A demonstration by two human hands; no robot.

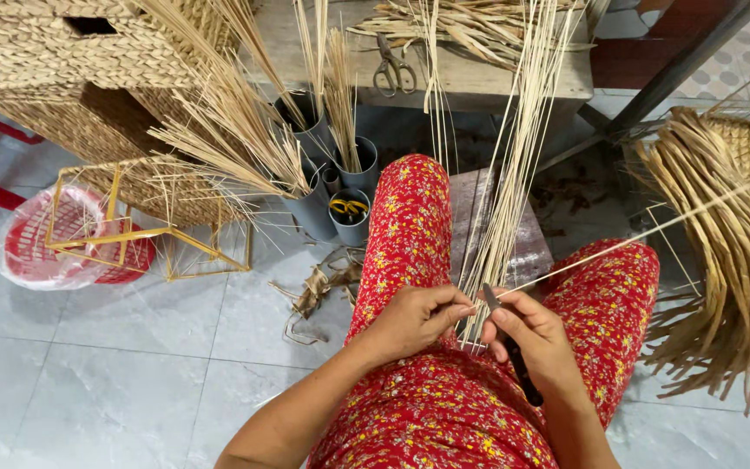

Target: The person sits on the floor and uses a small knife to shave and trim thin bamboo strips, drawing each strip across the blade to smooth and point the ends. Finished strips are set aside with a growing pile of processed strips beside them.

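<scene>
Grey floor tiles point(132, 347) spread under a seated person in red flowered trousers point(410, 226), with a wooden counter point(479, 78) at the top edge carrying scissors point(394, 68) and loose dry leaves, partly cut off by the frame. Woven baskets point(71, 78) fill the upper left, their tops out of view; a red plastic basket point(54, 247) and a yellow wire frame point(132, 226) lie beside them, and grey tubes point(340, 191) hold straw. The left hand point(414, 317) pinches a bundle of thin reed strips point(514, 174) above the lap, fingers closed on it. The right hand point(540, 343) grips a dark-handled knife point(514, 356), its blade mostly hidden against one strip. Dried leaves point(722, 252) hang at right
</scene>
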